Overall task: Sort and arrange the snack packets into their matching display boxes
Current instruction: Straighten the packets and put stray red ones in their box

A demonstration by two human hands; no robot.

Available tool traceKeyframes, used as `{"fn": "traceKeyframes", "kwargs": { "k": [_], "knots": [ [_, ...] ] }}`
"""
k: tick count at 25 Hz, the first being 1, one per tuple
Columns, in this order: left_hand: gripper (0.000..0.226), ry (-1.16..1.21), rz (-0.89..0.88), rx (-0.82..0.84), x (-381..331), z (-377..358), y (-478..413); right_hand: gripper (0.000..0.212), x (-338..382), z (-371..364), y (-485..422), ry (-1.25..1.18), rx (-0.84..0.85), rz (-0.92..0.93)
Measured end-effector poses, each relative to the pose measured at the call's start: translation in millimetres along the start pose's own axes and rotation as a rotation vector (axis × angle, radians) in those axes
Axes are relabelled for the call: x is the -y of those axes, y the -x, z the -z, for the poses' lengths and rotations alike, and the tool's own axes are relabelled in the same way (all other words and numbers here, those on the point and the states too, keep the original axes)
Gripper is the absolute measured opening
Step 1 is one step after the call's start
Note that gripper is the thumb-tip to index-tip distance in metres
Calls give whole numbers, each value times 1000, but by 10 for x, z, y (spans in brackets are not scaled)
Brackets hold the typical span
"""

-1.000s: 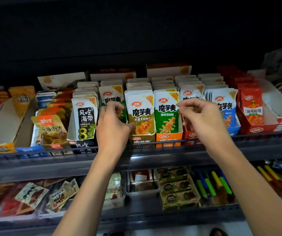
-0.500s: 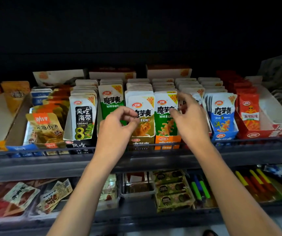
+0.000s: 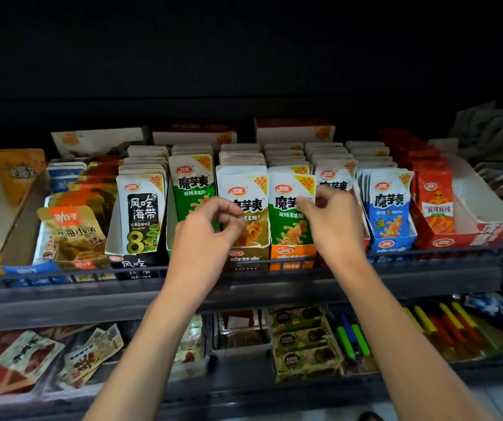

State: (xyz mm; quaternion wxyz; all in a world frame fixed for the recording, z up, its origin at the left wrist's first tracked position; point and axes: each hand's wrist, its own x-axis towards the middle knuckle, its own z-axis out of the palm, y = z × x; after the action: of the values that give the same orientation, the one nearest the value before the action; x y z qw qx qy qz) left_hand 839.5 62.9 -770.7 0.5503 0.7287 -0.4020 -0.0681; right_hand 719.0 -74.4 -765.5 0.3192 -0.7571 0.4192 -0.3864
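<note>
Upright snack packets fill a row of display boxes on the upper shelf. My right hand (image 3: 330, 223) pinches the right edge of the front green packet (image 3: 286, 229), which stands in the orange box (image 3: 289, 253); the thumb lies on its face. My left hand (image 3: 209, 232) hovers with curled fingers before the olive-brown packet (image 3: 254, 230), thumb tip at its left edge; a grip is not clear. Left of it stands another green packet row (image 3: 192, 186). A red-topped packet row (image 3: 332, 177) is half hidden behind my right hand.
Blue packets (image 3: 390, 208) and red packets (image 3: 435, 202) stand to the right, black kelp packets (image 3: 142, 214) and gold fish packets (image 3: 74, 232) to the left. A dark wire rail (image 3: 426, 256) fronts the shelf. The lower shelf holds loose packets (image 3: 31, 357) and coloured sticks (image 3: 353, 338).
Both hands shifted: the left went right from the green row to the olive-brown packet, and the right went left from the red-box row to the green packet in the orange box.
</note>
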Motion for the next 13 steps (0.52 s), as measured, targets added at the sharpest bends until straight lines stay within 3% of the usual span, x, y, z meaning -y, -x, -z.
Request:
{"fn": "traceKeyframes", "kwargs": {
  "k": [3,7,10,13],
  "knots": [
    [10,24,-2,7,-35,-15,21,12,-8,51,40,-20,-45,17],
    [27,132,-23,16,-165,-9,81,12,291,424,106,-357,-262,162],
    [33,255,-60,101,-355,42,129,15,492,556,213,-456,-134,243],
    [8,429,-55,200,-520,101,190,22,522,523,290,-467,7,221]
  ]
}}
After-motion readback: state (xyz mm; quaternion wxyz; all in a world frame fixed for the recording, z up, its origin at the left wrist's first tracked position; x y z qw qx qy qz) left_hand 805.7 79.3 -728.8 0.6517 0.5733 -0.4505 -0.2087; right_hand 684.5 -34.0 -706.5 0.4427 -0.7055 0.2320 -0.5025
